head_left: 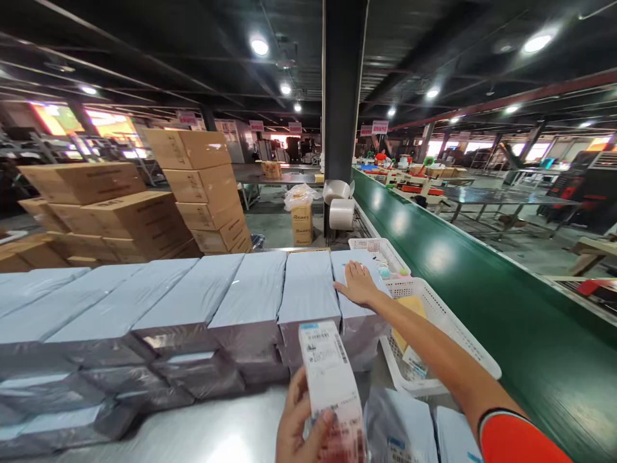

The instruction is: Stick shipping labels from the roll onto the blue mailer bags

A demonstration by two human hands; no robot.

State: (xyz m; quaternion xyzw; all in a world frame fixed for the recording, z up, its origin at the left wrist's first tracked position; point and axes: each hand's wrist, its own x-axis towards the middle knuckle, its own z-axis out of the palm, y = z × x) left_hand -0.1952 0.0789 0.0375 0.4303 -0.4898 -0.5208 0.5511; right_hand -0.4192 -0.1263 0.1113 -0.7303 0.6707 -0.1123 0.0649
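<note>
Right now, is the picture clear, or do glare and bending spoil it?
Head view: ceiling lamps leave bright glare patches on the green conveyor belt; the wide lens bows the grey parcel stacks at the edges; the label strip in the left hand blurs toward its lower end.

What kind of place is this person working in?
Most likely a warehouse packing station: stacked cardboard cartons, rows of grey poly mailer parcels, a long green conveyor belt, and a strip of shipping labels in the left hand.
</note>
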